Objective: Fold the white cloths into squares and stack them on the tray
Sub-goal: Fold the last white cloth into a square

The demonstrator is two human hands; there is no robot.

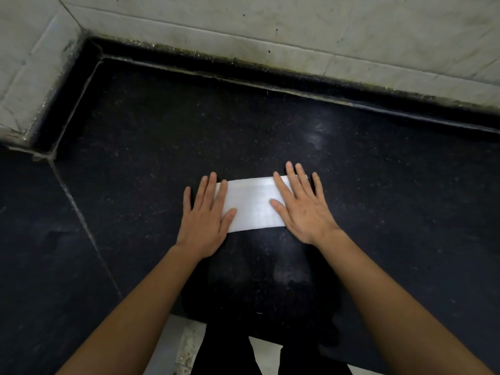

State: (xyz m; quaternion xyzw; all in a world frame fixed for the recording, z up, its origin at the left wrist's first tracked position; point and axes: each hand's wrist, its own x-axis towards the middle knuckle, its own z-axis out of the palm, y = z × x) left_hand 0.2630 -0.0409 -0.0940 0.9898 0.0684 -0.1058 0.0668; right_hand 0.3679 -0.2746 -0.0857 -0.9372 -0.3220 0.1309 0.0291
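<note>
White cloth (254,204), one only, folded into a long strip, lies flat on one black speckled stone countertop (162,131) below a pale tiled wall (270,23). Two hands press it, fingers straight and spread: the left hand (205,212) on its left end, the right hand (300,204) on its right end.

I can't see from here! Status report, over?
Left hand, right hand flat on white cloth. Cloth a long strip, not square yet. Bare black counter around it.

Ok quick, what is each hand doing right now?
Left hand: open, fingers straight, pressing flat on the white cloth's left end.
Right hand: open, pressing flat on its right end.
</note>
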